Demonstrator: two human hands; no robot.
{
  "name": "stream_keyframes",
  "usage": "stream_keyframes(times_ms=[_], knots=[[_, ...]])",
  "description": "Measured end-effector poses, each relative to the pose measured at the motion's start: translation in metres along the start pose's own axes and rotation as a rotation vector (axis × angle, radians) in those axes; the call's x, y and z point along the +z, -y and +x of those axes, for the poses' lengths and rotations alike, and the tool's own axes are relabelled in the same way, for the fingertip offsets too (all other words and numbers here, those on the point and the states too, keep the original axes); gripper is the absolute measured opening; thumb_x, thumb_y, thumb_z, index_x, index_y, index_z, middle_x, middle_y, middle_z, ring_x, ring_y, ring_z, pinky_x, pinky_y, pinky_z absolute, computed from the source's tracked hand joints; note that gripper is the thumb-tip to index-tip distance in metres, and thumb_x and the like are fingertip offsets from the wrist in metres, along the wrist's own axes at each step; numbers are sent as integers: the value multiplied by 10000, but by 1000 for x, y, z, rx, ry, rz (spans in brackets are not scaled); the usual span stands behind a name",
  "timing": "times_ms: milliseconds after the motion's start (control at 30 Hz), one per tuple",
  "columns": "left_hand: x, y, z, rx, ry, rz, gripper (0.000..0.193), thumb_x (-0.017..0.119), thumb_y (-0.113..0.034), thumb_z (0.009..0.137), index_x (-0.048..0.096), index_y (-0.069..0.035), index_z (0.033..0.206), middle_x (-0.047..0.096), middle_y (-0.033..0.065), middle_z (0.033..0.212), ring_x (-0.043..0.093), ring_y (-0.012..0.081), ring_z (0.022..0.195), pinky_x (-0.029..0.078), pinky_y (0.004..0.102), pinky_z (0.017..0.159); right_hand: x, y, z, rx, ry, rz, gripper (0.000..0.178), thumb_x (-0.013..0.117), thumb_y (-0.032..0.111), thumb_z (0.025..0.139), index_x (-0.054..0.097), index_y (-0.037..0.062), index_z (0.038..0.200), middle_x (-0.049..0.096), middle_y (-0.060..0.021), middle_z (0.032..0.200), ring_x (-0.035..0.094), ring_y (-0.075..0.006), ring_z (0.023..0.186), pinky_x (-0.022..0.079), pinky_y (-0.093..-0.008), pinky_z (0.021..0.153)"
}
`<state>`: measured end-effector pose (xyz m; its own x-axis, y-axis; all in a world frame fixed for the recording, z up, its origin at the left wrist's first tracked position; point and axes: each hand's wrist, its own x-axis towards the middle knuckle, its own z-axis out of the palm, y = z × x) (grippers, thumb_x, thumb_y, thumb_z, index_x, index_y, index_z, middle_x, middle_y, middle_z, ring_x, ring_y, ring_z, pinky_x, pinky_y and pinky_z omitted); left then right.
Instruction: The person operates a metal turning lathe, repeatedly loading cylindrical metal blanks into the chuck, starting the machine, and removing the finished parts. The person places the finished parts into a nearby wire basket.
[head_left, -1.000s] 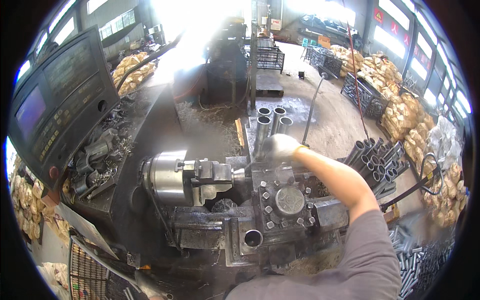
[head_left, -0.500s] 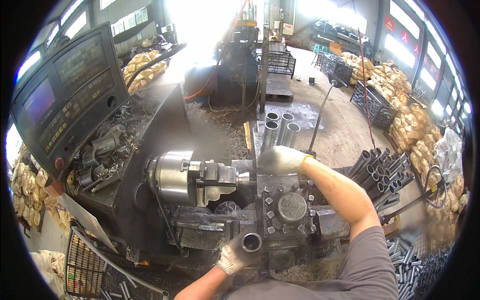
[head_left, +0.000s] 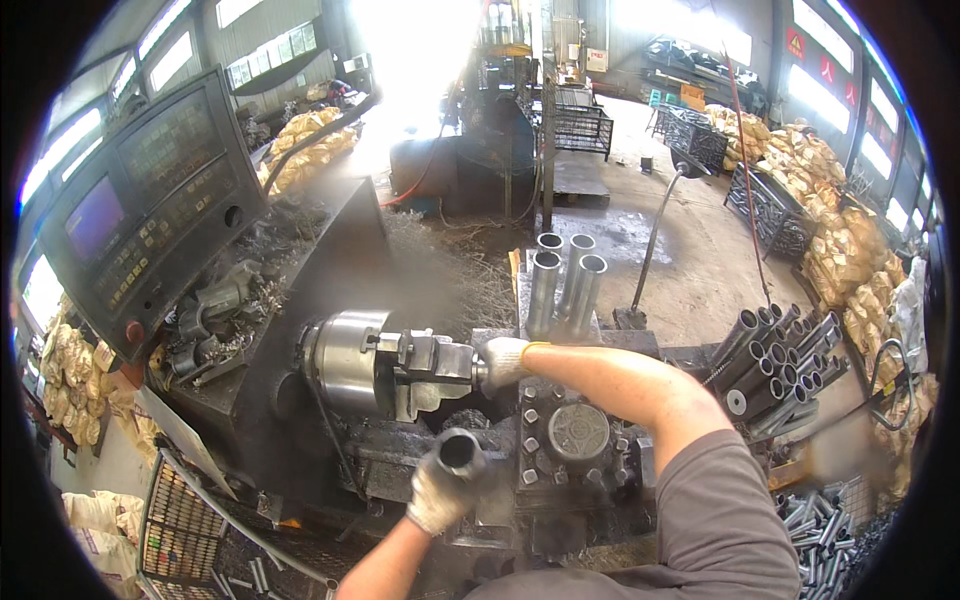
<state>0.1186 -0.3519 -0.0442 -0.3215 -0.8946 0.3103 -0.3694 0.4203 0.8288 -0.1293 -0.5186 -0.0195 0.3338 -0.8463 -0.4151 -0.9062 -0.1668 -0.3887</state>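
My left hand [head_left: 440, 497], in a whitish work glove, is wrapped around a metal tube [head_left: 460, 452], its open end facing up. The tube is in front of the lathe chuck [head_left: 350, 362], apart from it. My right hand [head_left: 503, 362], also gloved, is closed at the outer end of the chuck jaws [head_left: 440, 362], on the short tube end that sticks out there; the fingers hide most of that end. Just right of the jaws is the tool turret [head_left: 578, 432], with my right forearm passing above it.
Several upright tubes [head_left: 568, 285] stand behind the turret. A stack of dark tubes [head_left: 765, 360] lies at the right, with loose short tubes [head_left: 825, 530] below. The control panel [head_left: 140, 210] stands at left. A lamp on a stalk [head_left: 655, 230] rises beyond.
My right hand has moved left from above the turret to the end of the chuck jaws. My left hand has brought its tube a little left and up, closer to the chuck.
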Motion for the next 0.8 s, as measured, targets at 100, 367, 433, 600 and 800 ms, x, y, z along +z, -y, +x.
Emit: stream_keyframes(times_ms=[100, 367, 433, 600, 800], knots=[[28, 27, -49, -81, 63, 33, 400, 896, -229, 813, 709, -71, 1130, 780, 132, 952, 789, 266, 862, 627, 394, 764, -18, -14, 4, -17, 289, 230, 573, 896, 368, 795, 744, 12, 1219, 768, -184, 1213, 775, -278, 1016, 644, -432, 844], [31, 27, -66, 20, 114, 78, 484, 899, -229, 810, 706, -54, 1218, 766, 155, 1098, 769, 318, 1039, 619, 404, 894, -34, 17, -16, -14, 249, 34, 780, 828, 695, 745, 807, 11, 1119, 796, -184, 1102, 739, -291, 937, 572, -396, 888], [12, 5, -74, 65, -42, -72, 562, 917, -221, 803, 692, -34, 1282, 760, 171, 1158, 764, 323, 1092, 613, 396, 936, -28, -14, -25, -9, 255, -84, 730, 864, 636, 719, 806, 24, 1113, 800, -167, 1060, 752, -295, 948, 585, -397, 879], [-49, 55, -136, -37, 75, -205, 498, 833, -97, 888, 663, 4, 1346, 757, 168, 1227, 762, 273, 1086, 607, 358, 934, -52, 30, -138, 258, -311, -689, 413, 860, 299, 682, 808, 38, 998, 789, -232, 983, 783, -387, 929, 626, -453, 831], [-86, 26, -138, -108, 107, -674, 490, 693, -265, 1017, 603, 11, 1411, 738, 135, 1216, 730, 214, 1100, 589, 345, 947, 3, 200, -247, 375, -652, -326, 512, 794, 240, 798, 654, 74, 1261, 738, -196, 1068, 771, -376, 917, 617, -489, 794]])
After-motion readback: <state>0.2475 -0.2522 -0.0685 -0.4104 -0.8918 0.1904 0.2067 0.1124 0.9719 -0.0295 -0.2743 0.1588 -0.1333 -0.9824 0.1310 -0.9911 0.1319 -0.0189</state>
